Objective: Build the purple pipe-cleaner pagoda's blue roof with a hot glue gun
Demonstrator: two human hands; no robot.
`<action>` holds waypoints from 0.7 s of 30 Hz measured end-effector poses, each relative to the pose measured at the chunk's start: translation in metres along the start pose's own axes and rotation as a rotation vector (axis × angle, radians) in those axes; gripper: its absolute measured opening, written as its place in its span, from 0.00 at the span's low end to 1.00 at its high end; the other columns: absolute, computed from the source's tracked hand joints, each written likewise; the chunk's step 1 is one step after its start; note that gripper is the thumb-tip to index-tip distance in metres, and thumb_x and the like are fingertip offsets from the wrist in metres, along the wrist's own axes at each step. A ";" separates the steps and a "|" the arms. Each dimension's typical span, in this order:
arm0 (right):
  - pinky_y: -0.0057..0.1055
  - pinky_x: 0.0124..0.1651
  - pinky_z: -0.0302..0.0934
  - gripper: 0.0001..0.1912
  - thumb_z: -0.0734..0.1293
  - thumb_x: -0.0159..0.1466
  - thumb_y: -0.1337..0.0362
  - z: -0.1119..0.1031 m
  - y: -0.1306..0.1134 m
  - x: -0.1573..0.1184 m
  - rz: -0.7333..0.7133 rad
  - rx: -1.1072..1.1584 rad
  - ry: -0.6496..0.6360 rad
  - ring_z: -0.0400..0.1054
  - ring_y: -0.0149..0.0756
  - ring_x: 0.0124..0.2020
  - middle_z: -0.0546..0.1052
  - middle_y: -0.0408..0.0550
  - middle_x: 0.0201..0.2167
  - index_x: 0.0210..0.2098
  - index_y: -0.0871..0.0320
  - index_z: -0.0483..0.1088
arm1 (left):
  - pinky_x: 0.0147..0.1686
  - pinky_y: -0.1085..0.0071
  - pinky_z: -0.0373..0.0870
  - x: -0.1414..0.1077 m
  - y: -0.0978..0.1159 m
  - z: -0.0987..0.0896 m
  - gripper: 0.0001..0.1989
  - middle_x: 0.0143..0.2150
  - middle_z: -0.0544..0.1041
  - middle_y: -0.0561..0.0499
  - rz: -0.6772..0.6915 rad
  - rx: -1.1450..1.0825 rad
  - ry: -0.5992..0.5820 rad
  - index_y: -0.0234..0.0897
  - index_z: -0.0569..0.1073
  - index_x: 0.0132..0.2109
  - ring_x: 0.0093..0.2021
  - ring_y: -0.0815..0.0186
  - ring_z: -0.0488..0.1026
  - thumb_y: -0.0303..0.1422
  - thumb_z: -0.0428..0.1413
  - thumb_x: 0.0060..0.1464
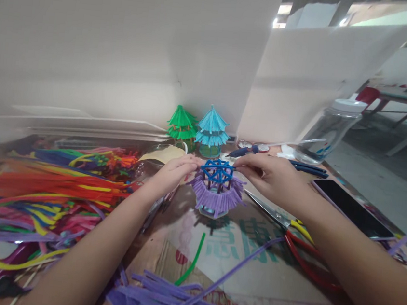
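A small pavilion model (217,195) made of pipe cleaners stands in the middle of the table, with a purple fringed roof and a blue open frame (217,171) on top. From the left, the closed fingertips of my left hand (177,174) meet the frame's edge. My right hand (266,176) pinches the opposite side between thumb and forefinger. Whether a separate blue piece sits in the fingertips is too small to tell. Below the model lie a short green pipe cleaner (192,260) and a heap of purple pipe cleaners (180,300). Scissors (273,213) lie under my right forearm.
Green (181,123) and light-blue (211,129) finished models stand against the white wall. Colourful pipe cleaners (54,185) cover the left side. A phone (352,207), pliers (307,168), a glue pen-like tool (243,150) and a clear bottle (327,131) lie or stand at right.
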State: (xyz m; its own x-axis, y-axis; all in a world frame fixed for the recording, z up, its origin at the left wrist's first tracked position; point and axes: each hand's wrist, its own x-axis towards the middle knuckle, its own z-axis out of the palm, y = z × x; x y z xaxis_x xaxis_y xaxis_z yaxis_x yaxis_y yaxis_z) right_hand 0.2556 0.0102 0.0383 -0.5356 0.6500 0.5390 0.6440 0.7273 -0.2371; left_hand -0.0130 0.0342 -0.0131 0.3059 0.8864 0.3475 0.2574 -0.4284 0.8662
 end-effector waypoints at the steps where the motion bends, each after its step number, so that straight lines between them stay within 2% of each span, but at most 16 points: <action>1: 0.30 0.36 0.63 0.10 0.63 0.68 0.66 0.000 0.000 0.000 0.002 -0.006 -0.006 0.76 0.35 0.33 0.83 0.44 0.36 0.42 0.54 0.77 | 0.61 0.60 0.62 0.000 -0.001 0.001 0.16 0.45 0.81 0.46 0.000 -0.001 -0.014 0.37 0.81 0.36 0.50 0.56 0.74 0.42 0.53 0.55; 7: 0.30 0.35 0.63 0.10 0.64 0.67 0.67 -0.002 0.000 0.001 -0.028 -0.044 0.005 0.76 0.36 0.33 0.84 0.44 0.34 0.41 0.54 0.78 | 0.60 0.62 0.63 -0.001 -0.003 0.003 0.18 0.44 0.81 0.46 0.001 -0.030 -0.096 0.38 0.81 0.40 0.53 0.56 0.73 0.43 0.50 0.59; 11: 0.29 0.35 0.62 0.10 0.64 0.67 0.68 -0.002 0.001 0.002 -0.034 -0.055 0.002 0.76 0.35 0.32 0.83 0.44 0.34 0.40 0.54 0.78 | 0.61 0.60 0.63 -0.001 -0.001 0.004 0.18 0.46 0.80 0.46 -0.005 -0.024 -0.120 0.38 0.79 0.41 0.55 0.55 0.71 0.43 0.48 0.63; 14: 0.29 0.35 0.62 0.10 0.63 0.68 0.68 -0.002 0.001 0.002 -0.032 -0.039 -0.020 0.76 0.34 0.32 0.83 0.44 0.34 0.41 0.54 0.78 | 0.59 0.59 0.65 -0.002 0.001 0.003 0.18 0.45 0.79 0.45 0.011 -0.012 -0.124 0.36 0.78 0.40 0.52 0.56 0.72 0.44 0.49 0.63; 18: 0.29 0.36 0.61 0.11 0.63 0.68 0.68 -0.003 0.001 0.002 -0.002 -0.031 -0.045 0.75 0.35 0.33 0.83 0.45 0.35 0.42 0.55 0.77 | 0.55 0.62 0.66 -0.004 0.007 0.003 0.19 0.40 0.77 0.46 0.022 0.072 -0.123 0.36 0.77 0.33 0.47 0.59 0.72 0.43 0.50 0.62; 21: 0.30 0.35 0.59 0.11 0.62 0.68 0.67 -0.006 0.002 0.001 0.009 -0.041 -0.061 0.74 0.35 0.31 0.81 0.46 0.33 0.43 0.56 0.76 | 0.55 0.64 0.66 -0.004 0.010 0.003 0.18 0.41 0.78 0.47 0.007 0.058 -0.111 0.36 0.77 0.35 0.47 0.59 0.72 0.44 0.51 0.61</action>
State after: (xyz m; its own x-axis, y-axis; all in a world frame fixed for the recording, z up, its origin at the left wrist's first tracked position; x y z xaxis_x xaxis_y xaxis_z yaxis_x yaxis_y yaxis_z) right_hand 0.2593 0.0107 0.0428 -0.5613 0.6699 0.4861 0.6700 0.7125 -0.2083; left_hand -0.0085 0.0253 -0.0067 0.4062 0.8600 0.3088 0.3063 -0.4466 0.8407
